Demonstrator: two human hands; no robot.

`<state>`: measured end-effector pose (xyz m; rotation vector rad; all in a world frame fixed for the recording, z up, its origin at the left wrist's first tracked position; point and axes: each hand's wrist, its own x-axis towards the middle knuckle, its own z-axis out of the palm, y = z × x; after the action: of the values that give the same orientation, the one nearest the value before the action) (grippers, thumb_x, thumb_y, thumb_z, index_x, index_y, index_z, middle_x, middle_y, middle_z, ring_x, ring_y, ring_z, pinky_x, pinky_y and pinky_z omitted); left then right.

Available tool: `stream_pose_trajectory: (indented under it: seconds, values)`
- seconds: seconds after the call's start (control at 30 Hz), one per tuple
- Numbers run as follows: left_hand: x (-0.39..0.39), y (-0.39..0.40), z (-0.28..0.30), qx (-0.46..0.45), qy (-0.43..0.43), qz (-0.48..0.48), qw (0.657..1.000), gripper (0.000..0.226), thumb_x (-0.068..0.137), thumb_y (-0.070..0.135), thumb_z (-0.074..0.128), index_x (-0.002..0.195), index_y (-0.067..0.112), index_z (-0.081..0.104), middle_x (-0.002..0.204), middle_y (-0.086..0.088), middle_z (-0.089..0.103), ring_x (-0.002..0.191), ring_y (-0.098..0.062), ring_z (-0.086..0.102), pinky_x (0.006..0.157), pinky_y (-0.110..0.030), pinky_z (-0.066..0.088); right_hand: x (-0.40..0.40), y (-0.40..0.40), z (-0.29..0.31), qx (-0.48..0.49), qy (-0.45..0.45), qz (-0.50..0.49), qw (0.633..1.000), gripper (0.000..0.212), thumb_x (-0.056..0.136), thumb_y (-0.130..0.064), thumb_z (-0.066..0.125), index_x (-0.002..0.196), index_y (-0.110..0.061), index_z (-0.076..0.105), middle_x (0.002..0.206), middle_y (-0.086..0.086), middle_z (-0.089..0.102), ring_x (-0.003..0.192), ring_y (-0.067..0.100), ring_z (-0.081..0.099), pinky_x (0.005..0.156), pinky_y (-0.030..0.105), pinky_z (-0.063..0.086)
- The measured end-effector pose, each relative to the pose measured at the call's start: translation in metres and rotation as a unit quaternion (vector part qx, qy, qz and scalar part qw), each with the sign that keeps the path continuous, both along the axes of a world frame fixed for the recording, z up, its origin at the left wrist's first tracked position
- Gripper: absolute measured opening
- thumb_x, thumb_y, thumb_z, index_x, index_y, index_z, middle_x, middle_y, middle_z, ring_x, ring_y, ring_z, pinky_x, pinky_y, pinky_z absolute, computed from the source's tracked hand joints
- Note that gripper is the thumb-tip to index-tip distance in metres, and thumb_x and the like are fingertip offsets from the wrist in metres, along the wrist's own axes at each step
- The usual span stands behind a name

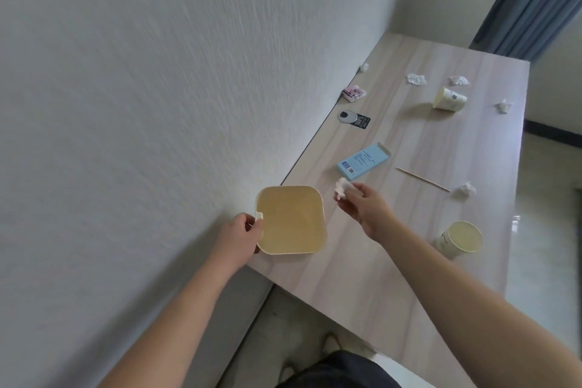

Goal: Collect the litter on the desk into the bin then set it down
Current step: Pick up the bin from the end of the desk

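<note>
A cream square bin (291, 220) stands at the near left corner of the wooden desk (393, 230), its inside bare. My left hand (241, 235) grips the bin's left rim. My right hand (365, 205) pinches a crumpled white tissue (342, 187) just right of the bin's far corner. More litter lies on the desk: a blue box (363, 161), a wooden stick (422, 179), a tissue ball (466, 189), an upright paper cup (463, 239) and a tipped paper cup (448, 99).
Several tissue balls (415, 79) lie at the far end. By the wall sit a small tray of pink items (354, 93), a round cable grommet (347, 115) and a black tag (362, 121). A white wall runs along the desk's left edge; blue curtain (532, 0) at far right.
</note>
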<state>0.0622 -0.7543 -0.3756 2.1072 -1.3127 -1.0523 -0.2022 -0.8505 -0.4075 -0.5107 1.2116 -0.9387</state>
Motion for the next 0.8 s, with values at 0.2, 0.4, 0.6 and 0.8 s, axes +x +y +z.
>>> stream_pose_trajectory:
  seconds: [0.2, 0.4, 0.6, 0.8]
  values:
    - [0.001, 0.009, 0.009, -0.018, 0.003, -0.038, 0.999, 0.024, 0.095, 0.043, 0.049, 0.086, 0.022, 0.057, 0.081, 0.002, 0.068, 0.060, -0.009, 0.069, 0.061, -0.032, 0.056, 0.009, 0.048, 0.048, -0.128, 0.132, 0.024, 0.983, 0.028, 0.088, 0.004, 0.058, 0.079, -0.017, 0.075, 0.095, 0.017, 0.071, 0.081, 0.020, 0.073, 0.075, 0.023, 0.059]
    - [-0.005, 0.015, 0.017, -0.046, -0.004, -0.096, 0.994, 0.026, 0.094, 0.044, 0.049, 0.085, 0.020, 0.057, 0.081, 0.001, 0.066, 0.065, -0.016, 0.069, 0.068, -0.038, 0.057, 0.029, 0.101, 0.081, -0.232, 0.405, 0.182, 0.866, 0.030, 0.087, -0.015, 0.057, 0.084, -0.041, 0.071, 0.086, -0.003, 0.069, 0.067, 0.011, 0.059, 0.067, 0.034, 0.052]
    - [-0.023, 0.015, 0.023, -0.060, 0.010, -0.158, 0.986, 0.024, 0.095, 0.046, 0.049, 0.081, 0.027, 0.053, 0.082, 0.003, 0.064, 0.062, -0.011, 0.068, 0.056, -0.026, 0.048, 0.020, 0.143, 0.095, -0.241, 0.481, 0.255, 0.803, 0.027, 0.093, -0.022, 0.053, 0.117, -0.029, 0.064, 0.113, -0.008, 0.064, 0.098, 0.010, 0.059, 0.090, 0.030, 0.051]
    - [-0.052, 0.015, 0.026, -0.064, 0.009, -0.221, 0.973, 0.023, 0.094, 0.048, 0.049, 0.082, 0.029, 0.053, 0.081, 0.004, 0.066, 0.063, -0.009, 0.067, 0.059, -0.026, 0.054, -0.011, 0.171, 0.094, -0.237, 0.501, 0.189, 0.810, 0.025, 0.094, -0.029, 0.052, 0.116, -0.035, 0.063, 0.112, -0.015, 0.065, 0.101, 0.008, 0.061, 0.092, 0.033, 0.052]
